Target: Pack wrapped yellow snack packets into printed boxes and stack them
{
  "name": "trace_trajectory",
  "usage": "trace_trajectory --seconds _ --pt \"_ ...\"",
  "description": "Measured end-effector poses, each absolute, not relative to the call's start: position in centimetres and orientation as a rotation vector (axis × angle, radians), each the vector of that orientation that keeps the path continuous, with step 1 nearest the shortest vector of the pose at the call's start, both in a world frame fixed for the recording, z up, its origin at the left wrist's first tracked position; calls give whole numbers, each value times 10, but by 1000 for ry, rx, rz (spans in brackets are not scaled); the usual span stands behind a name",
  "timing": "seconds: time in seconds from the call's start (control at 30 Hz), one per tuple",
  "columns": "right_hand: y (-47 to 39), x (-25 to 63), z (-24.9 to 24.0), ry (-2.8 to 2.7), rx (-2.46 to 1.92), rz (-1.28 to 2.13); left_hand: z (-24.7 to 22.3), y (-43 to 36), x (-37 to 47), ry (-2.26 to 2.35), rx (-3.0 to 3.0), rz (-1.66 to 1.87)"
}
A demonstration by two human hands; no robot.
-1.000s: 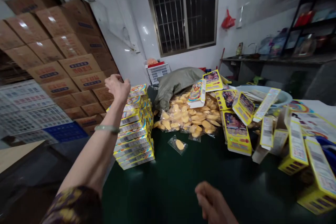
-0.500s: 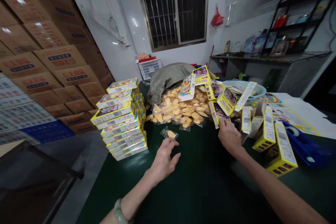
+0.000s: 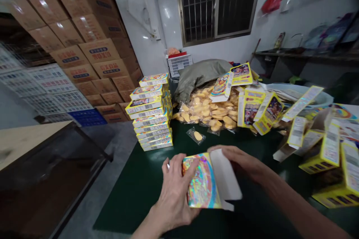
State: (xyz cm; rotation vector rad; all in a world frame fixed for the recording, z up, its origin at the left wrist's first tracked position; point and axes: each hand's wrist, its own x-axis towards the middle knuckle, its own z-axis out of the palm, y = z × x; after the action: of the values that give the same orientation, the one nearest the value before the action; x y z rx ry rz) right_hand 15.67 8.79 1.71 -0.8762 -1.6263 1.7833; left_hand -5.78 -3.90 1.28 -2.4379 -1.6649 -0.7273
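My left hand (image 3: 174, 190) is wrapped round a small yellow, shiny printed cardboard box (image 3: 204, 186) over the front of the table. The box's white end flap (image 3: 226, 179) stands open on the right. Against that end is my right hand (image 3: 242, 160), gripping the box's edge; its fingertips are hidden behind the flap. Just beyond the box lies one clear-wrapped yellow biscuit (image 3: 197, 136). Farther back, a heap of wrapped biscuits (image 3: 207, 106) spills from a grey-green sack (image 3: 202, 73).
Closed yellow boxes form a stack (image 3: 153, 119) at the left table edge. To the right, several open boxes (image 3: 322, 153) stand near a pale blue basin (image 3: 319, 93), with more boxes lying on the biscuit heap. Brown cartons (image 3: 98, 52) are piled against the wall.
My right hand has brought a box from the pile at right to the front middle. My left hand has left the single biscuit and taken hold of that box. The view has swung left.
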Motion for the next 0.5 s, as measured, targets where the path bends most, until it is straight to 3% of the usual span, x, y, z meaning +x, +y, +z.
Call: trace_trajectory --seconds 0.07,0.17,0.23,0.3,0.5 --pt "116 141 -6 -1830 -1059 1351 6 -45 -75 -1878 -2289 -738" --pt "163 114 -36 -2112 -1442 311 -10 -55 -96 -2150 -2056 -786" --pt "195 96 -47 -2202 -1516 -127 -18 -62 -105 -2248 -1974 -808" --pt "224 80 -46 -2224 -1553 -242 -23 -66 -110 -2290 -1921 -842" --pt "276 56 -17 -2114 -1685 -69 -23 -72 -111 -2354 -1850 -907"
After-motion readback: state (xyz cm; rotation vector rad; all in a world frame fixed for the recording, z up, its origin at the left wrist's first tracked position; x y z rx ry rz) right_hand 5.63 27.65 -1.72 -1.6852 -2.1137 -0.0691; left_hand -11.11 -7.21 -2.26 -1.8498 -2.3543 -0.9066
